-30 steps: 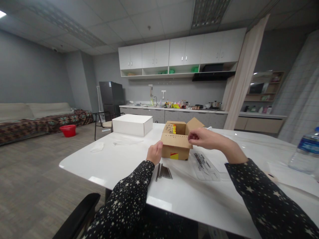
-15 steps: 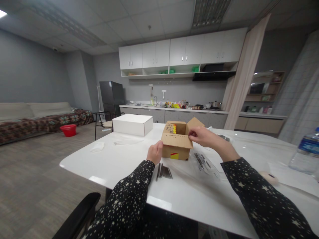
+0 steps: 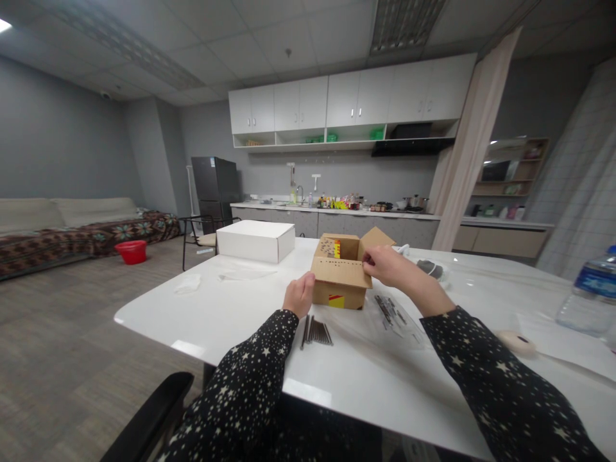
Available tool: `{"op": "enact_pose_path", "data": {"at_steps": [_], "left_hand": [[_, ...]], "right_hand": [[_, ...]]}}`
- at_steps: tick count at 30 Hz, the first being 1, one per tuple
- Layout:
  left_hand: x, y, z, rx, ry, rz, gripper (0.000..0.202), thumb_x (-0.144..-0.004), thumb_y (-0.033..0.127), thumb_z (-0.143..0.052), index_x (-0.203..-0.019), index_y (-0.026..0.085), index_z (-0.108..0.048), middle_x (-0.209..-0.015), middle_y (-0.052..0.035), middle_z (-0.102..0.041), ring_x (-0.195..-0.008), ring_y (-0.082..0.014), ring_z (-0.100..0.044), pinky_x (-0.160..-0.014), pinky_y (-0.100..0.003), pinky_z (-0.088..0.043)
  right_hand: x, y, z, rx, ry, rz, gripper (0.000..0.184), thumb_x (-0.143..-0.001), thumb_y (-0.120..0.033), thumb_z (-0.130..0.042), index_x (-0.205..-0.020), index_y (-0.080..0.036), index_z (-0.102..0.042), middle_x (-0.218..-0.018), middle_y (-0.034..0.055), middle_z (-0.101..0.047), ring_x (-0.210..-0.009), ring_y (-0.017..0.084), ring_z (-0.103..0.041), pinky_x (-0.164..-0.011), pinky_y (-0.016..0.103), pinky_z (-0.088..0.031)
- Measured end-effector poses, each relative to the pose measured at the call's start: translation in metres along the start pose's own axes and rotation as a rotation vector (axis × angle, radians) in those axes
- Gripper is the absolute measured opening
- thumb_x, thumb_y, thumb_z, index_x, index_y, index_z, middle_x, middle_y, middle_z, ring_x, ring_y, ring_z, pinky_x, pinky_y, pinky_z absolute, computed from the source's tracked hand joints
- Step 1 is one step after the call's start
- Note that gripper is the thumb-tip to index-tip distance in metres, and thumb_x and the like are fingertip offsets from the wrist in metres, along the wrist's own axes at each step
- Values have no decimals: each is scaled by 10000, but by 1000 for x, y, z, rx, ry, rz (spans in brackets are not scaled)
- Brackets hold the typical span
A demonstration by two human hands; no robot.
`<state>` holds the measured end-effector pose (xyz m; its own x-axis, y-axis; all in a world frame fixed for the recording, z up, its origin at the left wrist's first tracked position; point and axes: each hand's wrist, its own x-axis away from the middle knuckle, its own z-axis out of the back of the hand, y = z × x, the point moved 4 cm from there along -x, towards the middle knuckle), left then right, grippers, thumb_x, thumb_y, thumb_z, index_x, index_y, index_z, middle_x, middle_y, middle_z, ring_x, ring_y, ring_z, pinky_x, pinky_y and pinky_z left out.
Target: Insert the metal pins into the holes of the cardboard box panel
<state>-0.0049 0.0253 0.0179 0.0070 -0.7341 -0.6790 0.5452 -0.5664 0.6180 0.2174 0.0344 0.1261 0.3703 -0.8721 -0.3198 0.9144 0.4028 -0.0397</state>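
An open cardboard box with a red-and-yellow label stands on the table, its near flap folded toward me. A row of small dark dots runs along that flap's far part. My left hand pinches the flap's left corner. At the right end of the row of dots, my right hand is closed in a pinch; whatever is between its fingertips is too small to make out. Several thin dark metal rods with small heads, like long nails, lie side by side in front of the box. A clear plastic bag with more rods lies to the right.
A white box stands on the white table at the back left. Crumpled tissue lies at the left. A water bottle and a pale rounded object are on the right. A chair armrest is at lower left.
My right hand and forearm have shifted slightly left, uncovering more of a grey object behind the wrist. My left hand and the cardboard box look the same.
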Motion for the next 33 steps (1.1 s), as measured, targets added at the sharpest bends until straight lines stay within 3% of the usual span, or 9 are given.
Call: {"op": "enact_pose_path", "data": {"at_steps": [7, 14, 23, 33], "left_hand": [[0, 0, 0, -13, 9, 2, 499, -1007, 463, -280, -969, 191, -697, -786, -56, -724, -831, -208, -678, -789, -292, -511], [-1, -1, -1, -34, -12, -6, 518, -1005, 473, -267, -1009, 185, -698, -818, -63, -731, -868, -210, -681, -812, -287, -508], [-1, -4, -2, -20, -9, -18, 519, -1006, 468, -269, -1037, 179, -698, -840, -69, -737, -883, -206, -682, -825, -282, -510], [-1, -2, -2, 9, -27, -13, 504, -1002, 430, -266, -1060, 168, -693, -934, -87, -745, -942, -217, -682, -862, -306, -512]], "right_hand": [[4, -7, 2, 109, 4, -9, 177, -891, -184, -482, -864, -159, -655, -862, 131, -706, -743, 213, -645, -574, 283, -335], [5, -10, 1, 162, 5, -37, 217, -927, -203, -456, -946, -162, -668, -929, 135, -705, -829, 230, -656, -650, 289, -393], [6, -13, 4, 161, 26, -7, 194, -898, -161, -474, -893, -167, -668, -959, 130, -710, -901, 239, -660, -698, 293, -416], [5, -12, 1, 204, 61, -29, 148, -861, -177, -511, -896, -154, -653, -917, 127, -708, -833, 242, -663, -607, 288, -376]]}}
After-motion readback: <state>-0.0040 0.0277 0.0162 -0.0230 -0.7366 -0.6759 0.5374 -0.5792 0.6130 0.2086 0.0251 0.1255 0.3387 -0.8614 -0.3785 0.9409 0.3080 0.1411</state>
